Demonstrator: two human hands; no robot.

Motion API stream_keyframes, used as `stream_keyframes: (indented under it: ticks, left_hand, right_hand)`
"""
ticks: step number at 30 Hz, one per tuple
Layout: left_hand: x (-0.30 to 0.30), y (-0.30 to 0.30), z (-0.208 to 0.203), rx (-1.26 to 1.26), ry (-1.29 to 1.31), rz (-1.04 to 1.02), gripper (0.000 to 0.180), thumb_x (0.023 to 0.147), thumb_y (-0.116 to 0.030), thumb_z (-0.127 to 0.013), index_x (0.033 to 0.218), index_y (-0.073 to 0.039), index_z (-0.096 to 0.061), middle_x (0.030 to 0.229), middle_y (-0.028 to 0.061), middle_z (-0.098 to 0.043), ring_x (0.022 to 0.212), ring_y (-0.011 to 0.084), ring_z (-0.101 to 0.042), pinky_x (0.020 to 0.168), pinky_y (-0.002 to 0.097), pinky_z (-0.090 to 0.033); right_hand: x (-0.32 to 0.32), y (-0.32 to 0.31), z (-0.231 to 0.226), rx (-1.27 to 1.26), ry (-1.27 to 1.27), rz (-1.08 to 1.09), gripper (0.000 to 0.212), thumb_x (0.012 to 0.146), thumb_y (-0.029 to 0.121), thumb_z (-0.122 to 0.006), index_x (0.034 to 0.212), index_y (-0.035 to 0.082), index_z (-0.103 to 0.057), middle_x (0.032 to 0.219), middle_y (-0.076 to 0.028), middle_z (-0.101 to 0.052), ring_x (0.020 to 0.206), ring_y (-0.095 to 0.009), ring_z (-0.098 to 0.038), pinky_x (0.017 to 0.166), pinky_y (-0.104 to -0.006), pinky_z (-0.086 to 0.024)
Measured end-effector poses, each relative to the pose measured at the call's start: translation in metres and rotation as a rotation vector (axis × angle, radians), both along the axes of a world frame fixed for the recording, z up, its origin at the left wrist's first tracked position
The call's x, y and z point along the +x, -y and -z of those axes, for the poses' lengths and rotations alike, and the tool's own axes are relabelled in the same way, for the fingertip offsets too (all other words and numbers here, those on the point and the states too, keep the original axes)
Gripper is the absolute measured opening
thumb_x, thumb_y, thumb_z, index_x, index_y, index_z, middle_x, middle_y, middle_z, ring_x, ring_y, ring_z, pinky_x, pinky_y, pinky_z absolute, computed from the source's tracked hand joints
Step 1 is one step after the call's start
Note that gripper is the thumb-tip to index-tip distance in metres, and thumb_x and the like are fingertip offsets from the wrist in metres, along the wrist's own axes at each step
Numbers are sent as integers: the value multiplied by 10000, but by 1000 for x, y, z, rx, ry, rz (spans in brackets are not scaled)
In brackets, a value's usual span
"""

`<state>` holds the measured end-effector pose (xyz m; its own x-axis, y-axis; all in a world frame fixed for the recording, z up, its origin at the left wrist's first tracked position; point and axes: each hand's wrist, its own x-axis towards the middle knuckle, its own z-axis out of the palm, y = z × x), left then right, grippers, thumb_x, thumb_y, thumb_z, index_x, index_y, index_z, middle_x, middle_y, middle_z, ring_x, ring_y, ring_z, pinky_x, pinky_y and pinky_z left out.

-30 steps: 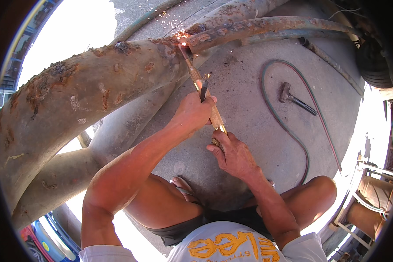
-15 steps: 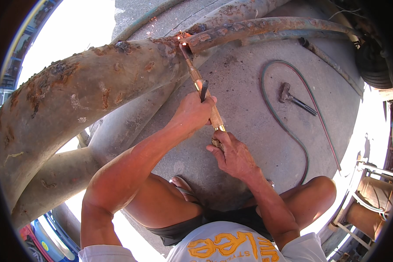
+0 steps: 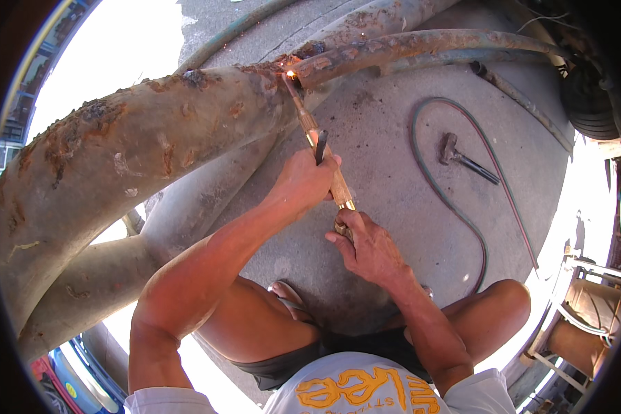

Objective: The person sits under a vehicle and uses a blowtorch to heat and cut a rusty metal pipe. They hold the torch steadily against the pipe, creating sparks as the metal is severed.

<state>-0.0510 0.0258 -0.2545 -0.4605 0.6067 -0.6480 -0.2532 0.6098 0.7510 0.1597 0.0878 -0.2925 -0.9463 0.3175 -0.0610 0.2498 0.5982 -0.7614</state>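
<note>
A thick, rust-scabbed grey metal pipe (image 3: 207,114), likely very heavy and rigid, curves from the left edge to the upper centre. At centre, the left hand (image 3: 310,174) is closed around a slim, brass-coloured metal torch (image 3: 340,188), near its black lever (image 3: 321,146); the torch's tip meets a bright orange glow (image 3: 291,73). It should feel stiff and fairly light, best held along the body, away from the hot tip. The right hand (image 3: 371,248), half-curled, grips its rear fittings. Upper right, a thinner rusty pipe (image 3: 421,46) arcs above a looped red-and-green hose (image 3: 486,252) and black-handled hammer (image 3: 470,163).
</note>
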Motion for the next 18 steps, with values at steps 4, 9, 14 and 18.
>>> stream_keyframes:
  ticks: [4,9,14,18]
  left_hand:
    - [1,0,-2,-17,0,3,378,1133,-283,-584,1209,87,-594,1144,215,-687,1048,336,-770,939,446,-662]
    - [1,0,-4,-19,-1,7,393,1133,-289,-584,1224,93,-595,1147,219,-689,1047,333,-768,934,445,-660]
    - [2,1,-4,-16,2,10,403,1132,-298,-588,1238,91,-597,1157,225,-692,1048,329,-764,926,445,-654]
    - [6,1,-2,13,-41,-52,367,1117,-307,-593,919,2,-608,955,146,-683,871,231,-755,810,414,-665]
  right_hand:
    - [0,2,1,-15,-9,4,354,1067,326,-690,1306,120,-529,1006,-229,-702,853,-479,-753,712,-567,-612]
    - [0,2,0,-28,2,2,353,1068,324,-688,1307,119,-528,1011,-230,-702,853,-483,-753,707,-569,-611]
    - [0,2,-2,-41,10,8,361,1070,325,-687,1319,116,-529,1031,-236,-707,881,-484,-753,736,-568,-610]
    - [0,2,-4,-51,36,6,364,1072,327,-685,1325,113,-534,1045,-239,-710,896,-481,-754,752,-568,-610]
